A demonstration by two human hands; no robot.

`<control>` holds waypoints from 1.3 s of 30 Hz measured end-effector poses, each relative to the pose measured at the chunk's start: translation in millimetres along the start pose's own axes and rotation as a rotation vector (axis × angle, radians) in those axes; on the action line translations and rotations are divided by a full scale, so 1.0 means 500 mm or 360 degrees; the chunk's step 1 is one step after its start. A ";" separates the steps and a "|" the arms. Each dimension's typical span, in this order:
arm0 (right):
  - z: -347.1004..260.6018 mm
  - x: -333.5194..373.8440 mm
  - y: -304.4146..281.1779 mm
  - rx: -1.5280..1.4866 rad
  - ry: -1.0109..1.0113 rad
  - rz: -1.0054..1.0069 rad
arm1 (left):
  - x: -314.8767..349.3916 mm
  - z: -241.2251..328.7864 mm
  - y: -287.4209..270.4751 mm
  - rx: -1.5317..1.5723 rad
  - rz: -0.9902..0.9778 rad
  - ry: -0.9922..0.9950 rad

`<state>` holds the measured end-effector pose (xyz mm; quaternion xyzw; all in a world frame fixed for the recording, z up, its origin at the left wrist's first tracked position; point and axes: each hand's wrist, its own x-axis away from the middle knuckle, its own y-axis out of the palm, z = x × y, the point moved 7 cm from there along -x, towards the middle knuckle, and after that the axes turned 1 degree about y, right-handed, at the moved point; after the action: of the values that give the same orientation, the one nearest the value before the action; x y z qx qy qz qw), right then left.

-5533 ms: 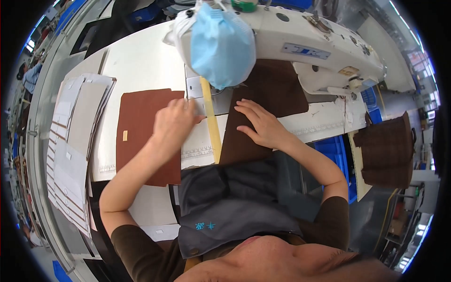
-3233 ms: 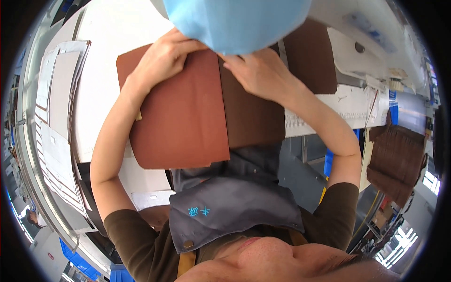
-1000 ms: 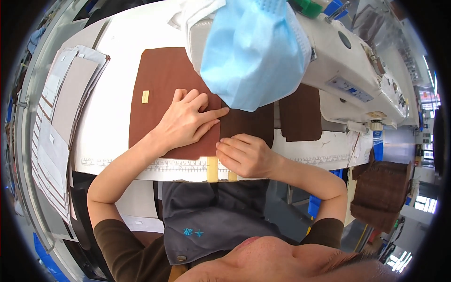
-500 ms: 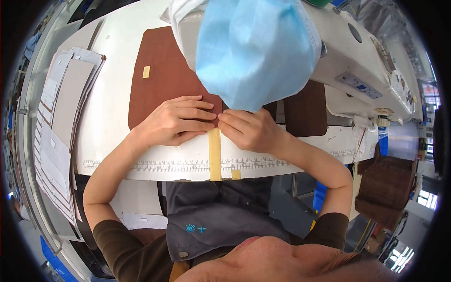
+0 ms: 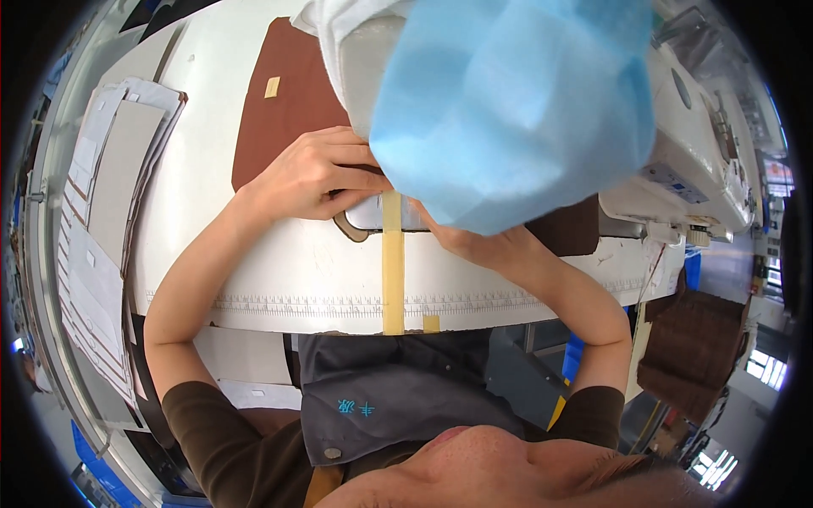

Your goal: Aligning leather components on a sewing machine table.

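A red-brown flat panel [image 5: 284,114] lies on the white table, a small yellow tape square [image 5: 273,87] on it. At the panel's near edge is my left hand [image 5: 326,173], its fingers bent and pressed together on the material, with the thumb close under the index finger. My right hand [image 5: 483,245] is beside the yellow tape strip [image 5: 392,262], its fingers mostly hidden by a light-blue soft cover [image 5: 508,110]. That cover also hides the panel's right part. A dark brown piece [image 5: 569,229] shows beyond my right wrist.
A white sewing machine [image 5: 703,152] stands at the right, partly behind the blue cover. Stacked grey and white panels [image 5: 106,195] lie at the left. A printed ruler [image 5: 296,302] runs along the table's front edge. Brown pieces [image 5: 686,356] hang at the lower right.
The red-brown panel and both hands have moved away from the front edge. A dark-rimmed slot in the table now shows. The blue cover appears larger and hides more of my right hand.
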<state>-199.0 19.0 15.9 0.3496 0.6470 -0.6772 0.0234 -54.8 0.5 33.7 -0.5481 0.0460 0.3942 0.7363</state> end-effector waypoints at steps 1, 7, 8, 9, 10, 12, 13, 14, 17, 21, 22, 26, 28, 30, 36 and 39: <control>-0.001 -0.005 -0.010 -0.0002 -0.0004 -0.0003 | 0.000 -0.002 -0.005 -0.0001 0.0092 0.0094; -0.005 0.005 -0.019 0.0396 -0.0030 0.0037 | -0.004 -0.042 0.008 0.0007 -0.0027 0.0005; 0.001 0.001 -0.010 0.0410 -0.0016 -0.0058 | -0.006 -0.045 0.007 0.0000 -0.0024 0.0011; 0.004 0.000 -0.002 0.0423 -0.0003 -0.0156 | -0.008 -0.050 0.007 -0.0072 -0.0024 -0.0052; 0.005 0.001 0.001 0.0429 -0.0007 -0.0155 | -0.010 -0.055 0.005 -0.0144 -0.0023 -0.0115; 0.014 0.002 0.003 0.0219 0.0112 -0.0094 | -0.017 -0.047 0.000 -0.0171 -0.0003 -0.0078; 0.005 0.004 -0.008 0.0242 0.0032 -0.0004 | -0.021 -0.043 -0.004 -0.0195 0.0012 -0.0045; 0.000 0.007 -0.018 0.0245 0.0019 -0.0003 | -0.023 -0.041 -0.007 -0.0203 0.0022 -0.0048; -0.009 0.031 -0.061 0.0131 0.0079 0.0038 | -0.020 -0.043 -0.008 -0.0015 -0.0057 -0.0092; 0.032 0.102 -0.140 0.0291 0.0424 0.0307 | -0.035 -0.046 -0.011 0.0135 -0.0059 0.0004; 0.036 0.117 -0.148 0.0286 0.0404 0.0310 | -0.035 -0.061 -0.018 0.0120 -0.0047 -0.0004; 0.098 0.183 -0.179 0.0356 0.0978 0.0443 | -0.063 -0.247 -0.073 -0.0207 0.0497 -0.0409; 0.125 0.213 -0.178 0.0337 0.1243 0.0426 | -0.107 -0.356 -0.065 -0.0170 0.0435 -0.0627; 0.141 0.213 -0.142 0.0246 0.1316 0.0174 | -0.098 -0.460 -0.045 -0.0659 0.0532 -0.0888; 0.152 0.229 -0.157 0.0196 0.1415 0.0214 | -0.054 -0.438 -0.108 -0.1068 0.0390 -0.1298; 0.092 0.200 -0.171 0.0044 0.1198 0.0425 | 0.126 -0.368 -0.231 -0.1024 0.0722 -0.1363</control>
<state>-336.4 33.8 35.5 0.6546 0.5499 -0.5016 -0.1321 128.5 -131.5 18.3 -0.5124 -0.2617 0.7229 0.3826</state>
